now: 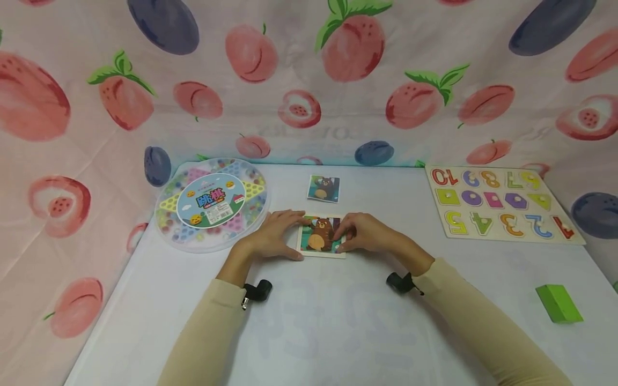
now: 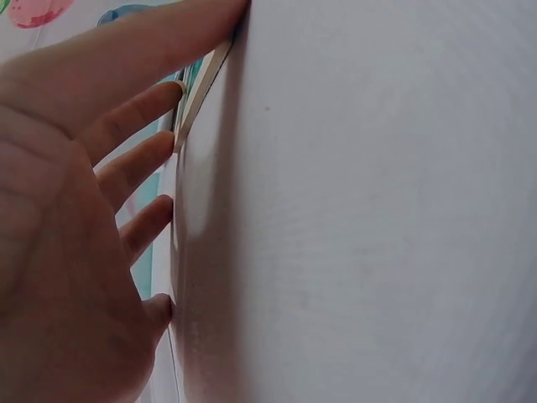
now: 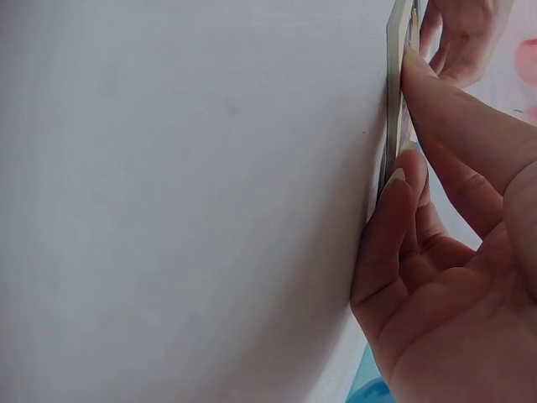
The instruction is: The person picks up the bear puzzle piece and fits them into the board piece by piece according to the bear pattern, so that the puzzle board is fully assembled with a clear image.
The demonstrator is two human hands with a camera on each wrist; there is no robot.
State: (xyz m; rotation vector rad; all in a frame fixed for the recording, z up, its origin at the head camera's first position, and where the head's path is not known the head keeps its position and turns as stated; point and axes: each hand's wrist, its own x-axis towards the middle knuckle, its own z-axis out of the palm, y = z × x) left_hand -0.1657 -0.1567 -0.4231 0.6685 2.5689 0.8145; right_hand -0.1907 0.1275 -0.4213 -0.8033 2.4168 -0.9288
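Observation:
A small bear puzzle (image 1: pixel 317 239) in a pale wooden frame lies flat on the white table. My left hand (image 1: pixel 275 235) holds its left side, thumb at the near corner and index finger at the far corner. In the left wrist view, the fingers (image 2: pixel 138 172) are spread and fairly straight. My right hand (image 1: pixel 364 233) grips the right side, with its thumb (image 3: pixel 453 117) on the picture and the other fingers bent at the edge. The right fingertips hide part of the picture. Just beyond lies a bear picture card (image 1: pixel 323 188).
To the left lies a round Chinese checkers set (image 1: pixel 166 228) under a clear cover. A wooden board of number and shape pieces (image 1: pixel 512 236) lies at the far right, with a green block (image 1: pixel 559 304) nearer. Behind the table hangs a peach-print cloth (image 1: pixel 338 102).

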